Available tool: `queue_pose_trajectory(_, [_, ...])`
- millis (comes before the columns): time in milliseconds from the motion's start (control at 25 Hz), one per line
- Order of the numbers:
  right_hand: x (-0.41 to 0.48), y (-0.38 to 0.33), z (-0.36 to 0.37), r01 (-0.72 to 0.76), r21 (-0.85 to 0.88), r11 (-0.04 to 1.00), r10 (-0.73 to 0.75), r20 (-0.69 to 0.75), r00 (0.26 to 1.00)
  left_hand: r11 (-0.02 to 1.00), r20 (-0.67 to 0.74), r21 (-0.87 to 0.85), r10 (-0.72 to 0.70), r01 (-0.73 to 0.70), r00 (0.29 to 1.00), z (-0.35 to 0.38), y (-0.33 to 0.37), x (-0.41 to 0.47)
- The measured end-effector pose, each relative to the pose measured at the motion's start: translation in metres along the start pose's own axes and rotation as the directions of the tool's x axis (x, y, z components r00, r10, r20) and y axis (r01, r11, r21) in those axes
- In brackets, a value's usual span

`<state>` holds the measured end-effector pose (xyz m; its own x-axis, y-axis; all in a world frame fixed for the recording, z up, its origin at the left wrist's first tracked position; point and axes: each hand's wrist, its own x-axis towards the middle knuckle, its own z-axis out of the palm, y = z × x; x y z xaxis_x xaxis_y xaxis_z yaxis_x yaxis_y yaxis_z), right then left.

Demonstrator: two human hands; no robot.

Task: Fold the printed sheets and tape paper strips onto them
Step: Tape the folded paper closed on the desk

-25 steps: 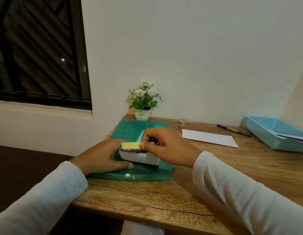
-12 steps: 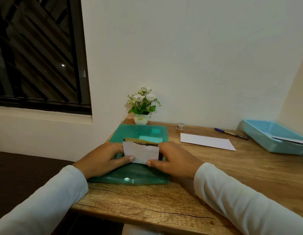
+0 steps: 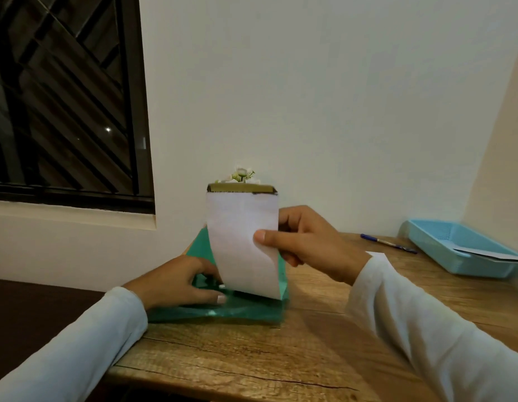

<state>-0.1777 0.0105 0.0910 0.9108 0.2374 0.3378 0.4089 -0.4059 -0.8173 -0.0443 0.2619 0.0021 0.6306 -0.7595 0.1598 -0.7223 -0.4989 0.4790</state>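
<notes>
Sheet (image 3: 242, 242) folded, strip (image 3: 241, 188) on top, pinched upright by right hand (image 3: 310, 242) above the mat (image 3: 252, 310). Left hand (image 3: 179, 285) rests spread on the mat; more sheets likely remain.

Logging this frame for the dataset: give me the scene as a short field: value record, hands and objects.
right hand: right hand pinches the folded sheet at its right edge, held upright above the mat
folded sheet: blank white side faces the camera; dark yellowish flap folded over the top edge
left hand: left hand rests flat on the green mat, fingers near the sheet's lower edge
table: wooden table
right side: blue pen; blue tray with a paper in it
behind sheet: flowers, mostly hidden
</notes>
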Motion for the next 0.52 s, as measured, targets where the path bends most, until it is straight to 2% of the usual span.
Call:
queue_pose_trajectory(160, [0.001, -0.027, -0.034, 0.118, 0.048, 0.992, -0.106, -0.214, 0.971, 0.994, 0.127, -0.068, -0.073, 0.082, 0.989, -0.021, 0.008, 0.01])
queue_pose_trajectory(320, [-0.004, -0.042, -0.061, 0.205, 0.002, 0.979, -0.186, -0.404, 0.896, 0.97, 0.123, -0.065, -0.225, 0.235, 0.966, -0.026, 0.018, 0.016])
queue_pose_trajectory(520, [-0.009, -0.026, -0.074, 0.204, -0.027, 0.979, -0.187, -0.525, 0.83, 0.99, 0.13, -0.01, -0.14, 0.143, 0.982, -0.021, 0.013, 0.023])
